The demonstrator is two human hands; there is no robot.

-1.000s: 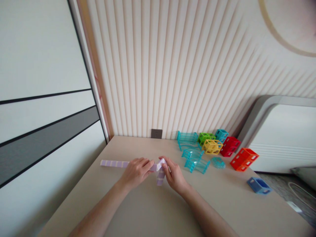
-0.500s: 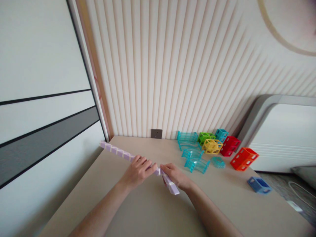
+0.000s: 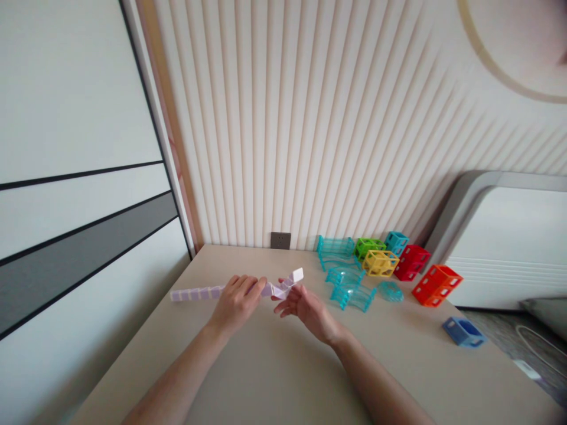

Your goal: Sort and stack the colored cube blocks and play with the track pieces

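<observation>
A lilac-and-white twisty snake puzzle (image 3: 197, 293) made of wedge segments stretches left to right above the table. My left hand (image 3: 239, 298) is wrapped over its middle from above, hiding some segments. Past that grip, the right end bends upward to a white tip. Just beneath this bent end lies my right hand (image 3: 308, 310), palm turned up and fingers loosely spread. It may be touching the end segments; I cannot tell for certain.
On the beige table (image 3: 248, 378), translucent teal curved pieces (image 3: 352, 295) stand at the back right. Beside them are green (image 3: 368, 246), yellow (image 3: 380, 262), red (image 3: 411, 262), orange (image 3: 437, 285) and blue (image 3: 464, 332) open-frame blocks. A ribbed wall (image 3: 274, 118) borders the back.
The puzzle's right end has swung from pointing down right to pointing up right. Its left end has dropped lower. My right hand has loosened its grip and turned palm up.
</observation>
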